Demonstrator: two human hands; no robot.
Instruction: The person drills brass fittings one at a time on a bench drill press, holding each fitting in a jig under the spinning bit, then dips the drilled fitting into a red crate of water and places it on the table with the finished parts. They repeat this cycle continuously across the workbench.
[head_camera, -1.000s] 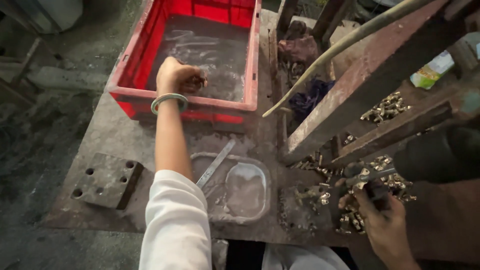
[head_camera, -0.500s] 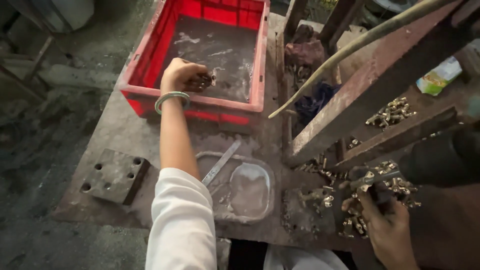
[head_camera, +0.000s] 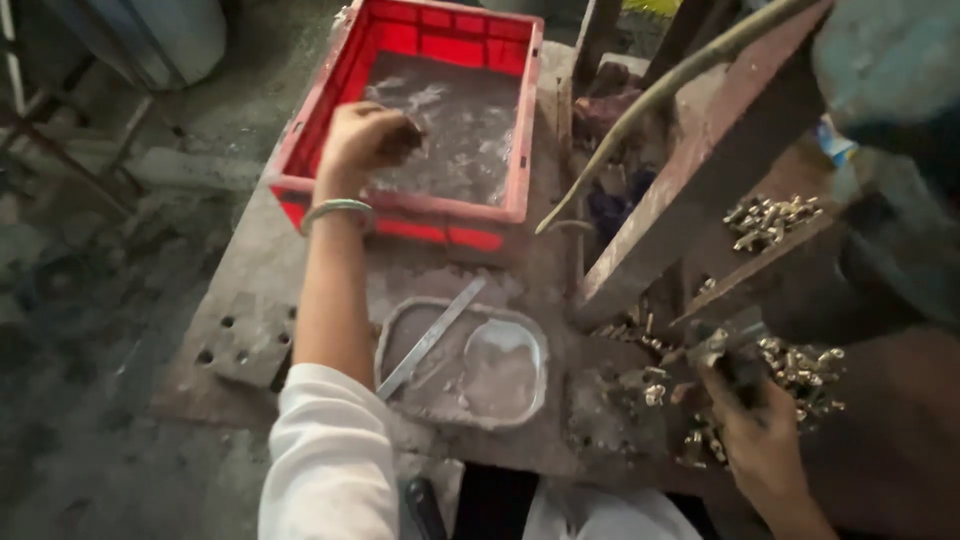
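Red plastic crate (head_camera: 500, 130), one: left hand (head_camera: 365, 135) curled shut over its near-left rim, contents hidden. Right hand (head_camera: 755, 430), right of crate, pinches small brass parts (head_camera: 800, 370). One grey oval tray (head_camera: 465, 365) with metal strip (head_camera: 430, 338) sits between.

Red crates (head_camera: 505, 140): one
Grey trays (head_camera: 520, 395): one
Metal strips (head_camera: 432, 337): one, lying across the tray
Bangles (head_camera: 336, 208): one
Drilled metal plates (head_camera: 243, 343): one
Small brass parts (head_camera: 770, 222): too many to count
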